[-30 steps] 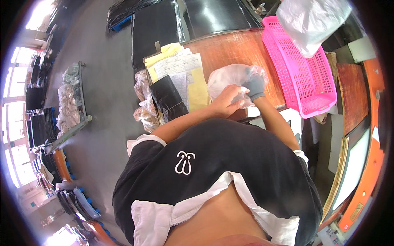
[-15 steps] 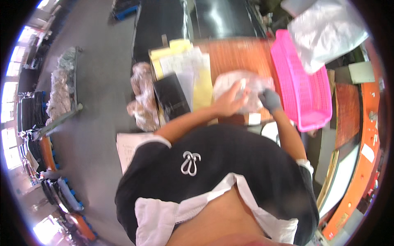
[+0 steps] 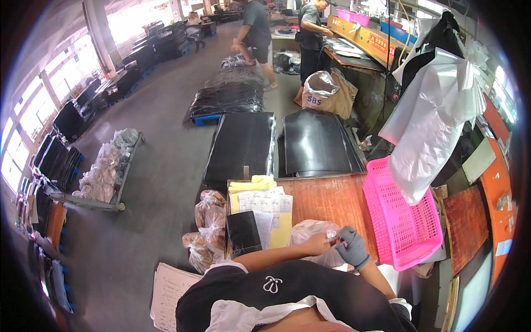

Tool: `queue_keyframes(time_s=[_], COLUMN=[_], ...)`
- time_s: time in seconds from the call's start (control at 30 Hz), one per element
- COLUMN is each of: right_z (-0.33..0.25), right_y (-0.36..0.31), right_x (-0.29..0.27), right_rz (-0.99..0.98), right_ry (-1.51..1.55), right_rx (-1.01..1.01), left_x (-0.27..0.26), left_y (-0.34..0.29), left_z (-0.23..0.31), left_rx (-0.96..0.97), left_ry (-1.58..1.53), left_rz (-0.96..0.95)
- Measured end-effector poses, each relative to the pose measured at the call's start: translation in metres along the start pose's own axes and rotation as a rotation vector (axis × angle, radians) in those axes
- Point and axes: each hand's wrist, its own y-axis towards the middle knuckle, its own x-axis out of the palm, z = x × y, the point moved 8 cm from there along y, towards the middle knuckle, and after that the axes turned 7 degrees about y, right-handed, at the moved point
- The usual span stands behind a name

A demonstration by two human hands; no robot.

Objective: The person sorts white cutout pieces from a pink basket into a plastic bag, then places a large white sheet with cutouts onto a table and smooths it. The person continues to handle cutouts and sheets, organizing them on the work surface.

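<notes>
Bare left fingers [image 3: 325, 242] and grey-gloved right fingers [image 3: 347, 237] pinch a rounded, translucent plastic bag [image 3: 310, 227].

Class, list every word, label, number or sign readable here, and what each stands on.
Wording is located here, not copied out.
Tan sack: large dark letters, readable.
Red sign on the orange panel: triangle symbol; characters small.
Papers on the wooden table: writing too small to read.
Loose sheets at lower left: writing too small to read.

Head cam, wide FOV, facing fwd/down, table [image 3: 332, 202] v. close
</notes>
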Motion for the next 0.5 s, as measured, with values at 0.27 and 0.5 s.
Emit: queue_keyframes(time_s=[0.27,0.5], right_z=[0.047,0.058], right_y=[-0.019,-0.02], right_x=[0.022,0.03], right_rz=[0.026,0.062], right_ry=[0.051,0.167], right_rx=[0.328,0.438], left_x=[-0.014,-0.011], left_y=[-0.008,-0.014], left_z=[0.025,-0.002], left_rx=[-0.126,-0.193], left_ry=[-0.229,0.264], left_rz=[-0.066,-0.108])
